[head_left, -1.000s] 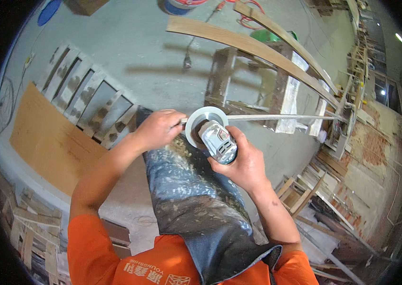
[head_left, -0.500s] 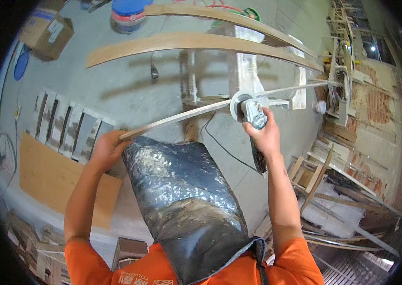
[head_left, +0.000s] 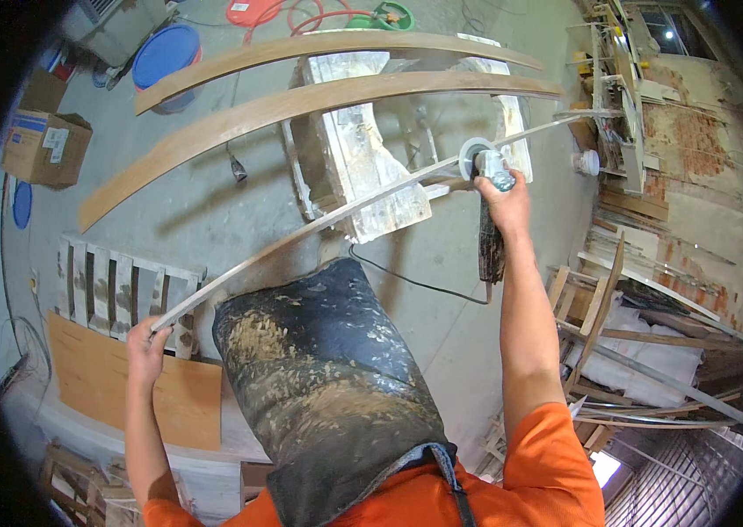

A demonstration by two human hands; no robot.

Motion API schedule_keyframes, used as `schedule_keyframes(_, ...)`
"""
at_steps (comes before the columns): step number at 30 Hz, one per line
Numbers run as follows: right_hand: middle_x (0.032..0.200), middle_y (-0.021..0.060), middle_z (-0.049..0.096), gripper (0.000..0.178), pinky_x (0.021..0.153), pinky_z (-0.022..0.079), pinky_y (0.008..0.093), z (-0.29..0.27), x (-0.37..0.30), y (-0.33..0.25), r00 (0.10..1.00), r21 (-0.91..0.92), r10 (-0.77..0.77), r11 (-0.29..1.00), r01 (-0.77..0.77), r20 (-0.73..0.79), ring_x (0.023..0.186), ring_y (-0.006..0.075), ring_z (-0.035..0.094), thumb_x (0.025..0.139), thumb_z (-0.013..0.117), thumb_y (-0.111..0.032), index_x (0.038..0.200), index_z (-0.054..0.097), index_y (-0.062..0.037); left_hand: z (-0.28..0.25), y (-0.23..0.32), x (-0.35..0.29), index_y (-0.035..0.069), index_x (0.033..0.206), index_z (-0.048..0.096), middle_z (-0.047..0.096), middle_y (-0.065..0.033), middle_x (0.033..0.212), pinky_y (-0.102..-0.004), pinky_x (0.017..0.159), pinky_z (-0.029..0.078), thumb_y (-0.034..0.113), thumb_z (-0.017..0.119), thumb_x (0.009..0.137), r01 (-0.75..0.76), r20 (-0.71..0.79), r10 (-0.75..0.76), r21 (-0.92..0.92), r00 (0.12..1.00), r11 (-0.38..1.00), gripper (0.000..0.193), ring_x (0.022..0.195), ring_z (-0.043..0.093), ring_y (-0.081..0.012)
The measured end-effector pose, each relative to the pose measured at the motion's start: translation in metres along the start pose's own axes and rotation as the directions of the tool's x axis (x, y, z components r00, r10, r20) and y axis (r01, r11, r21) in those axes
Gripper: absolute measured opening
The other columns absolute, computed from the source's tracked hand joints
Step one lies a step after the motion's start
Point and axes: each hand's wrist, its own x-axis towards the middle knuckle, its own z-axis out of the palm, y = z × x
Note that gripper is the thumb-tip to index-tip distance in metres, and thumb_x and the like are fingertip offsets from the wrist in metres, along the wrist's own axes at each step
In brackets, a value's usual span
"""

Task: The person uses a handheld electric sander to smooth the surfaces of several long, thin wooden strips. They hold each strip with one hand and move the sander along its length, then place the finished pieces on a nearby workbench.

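My left hand is closed round the near end of a long, thin wooden strip, which slants away from me up to the right. In my right hand is an angle grinder, gripped near its head with the dark body hanging down. Its pale round disc meets the strip toward the far end; whether the disc spins I cannot tell. Below the strip, a dark, dust-smeared apron covers my front. A black cord trails from the grinder across the floor.
Two curved wooden boards span the space beyond the strip, above a whitish stand. A slatted wooden frame and a brown panel lie at left. Farther off are a blue-lidded bucket and a cardboard box. Scrap wood is piled right.
My left hand has moved left and nearer with the strip's end, so more strip shows between my hands. The grinder has shifted slightly right and farther away. The view has shifted too.
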Motion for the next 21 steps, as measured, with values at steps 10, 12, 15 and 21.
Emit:
schedule_keyframes(10, 0.129, 0.0247, 0.071, 0.091, 0.104, 0.052, 0.045, -0.04, 0.054, 0.032, 0.974, 0.056, 0.199, 0.979, -0.194, -0.107, 0.119, 0.0356, 0.069, 0.072, 0.088, -0.051, 0.14, 0.059, 0.0023, -0.057, 0.009, -0.037, 0.0, 0.113, 0.077, 0.075, -0.0111, 0.089, -0.033, 0.078, 0.055, 0.007, 0.071, 0.092, 0.223, -0.094, -0.206, 0.236, 0.974, 0.946, 0.022, 0.081, 0.069, -0.0193)
schedule_keyframes(12, 0.128, 0.024, 0.071, 0.089, 0.103, 0.052, 0.0454, -0.049, 0.013, 0.021, 0.991, 0.161, 0.121, 0.981, -0.11, -0.062, 0.118, 0.0362, 0.069, 0.074, 0.087, -0.049, 0.14, 0.057, 0.0019, -0.076, 0.018, -0.043, 0.0, 0.115, 0.078, 0.077, -0.0156, 0.096, -0.0343, 0.08, 0.056, 0.006, 0.073, 0.09, 0.221, -0.101, -0.199, 0.308, 0.975, 0.925, 0.026, 0.086, 0.073, -0.0231)
schedule_keyframes(15, 0.123, 0.0236, 0.073, 0.083, 0.098, 0.055, 0.045, -0.052, -0.052, 0.004, 0.988, 0.11, -0.107, 0.989, 0.095, 0.112, 0.113, 0.0363, 0.072, 0.076, 0.088, -0.043, 0.143, 0.056, -0.0064, -0.085, 0.047, -0.047, 0.001, 0.115, 0.078, 0.077, -0.0202, 0.106, -0.0406, 0.086, 0.058, 0.005, 0.075, 0.084, 0.264, -0.104, -0.244, 0.463, 0.964, 0.846, 0.031, 0.096, 0.075, -0.0341)
schedule_keyframes(21, 0.112, 0.0245, 0.075, 0.081, 0.086, 0.06, 0.05, -0.038, -0.165, -0.105, 0.72, 0.115, -0.381, 0.913, 0.39, 0.58, 0.103, 0.0434, 0.074, 0.076, 0.089, -0.044, 0.144, 0.055, -0.0156, -0.082, 0.085, -0.047, 0.007, 0.104, 0.079, 0.075, -0.0191, 0.098, -0.0501, 0.083, 0.057, 0.008, 0.073, 0.085, 0.181, -0.07, -0.179, 0.654, 0.981, 0.734, 0.02, 0.095, 0.071, -0.0415)
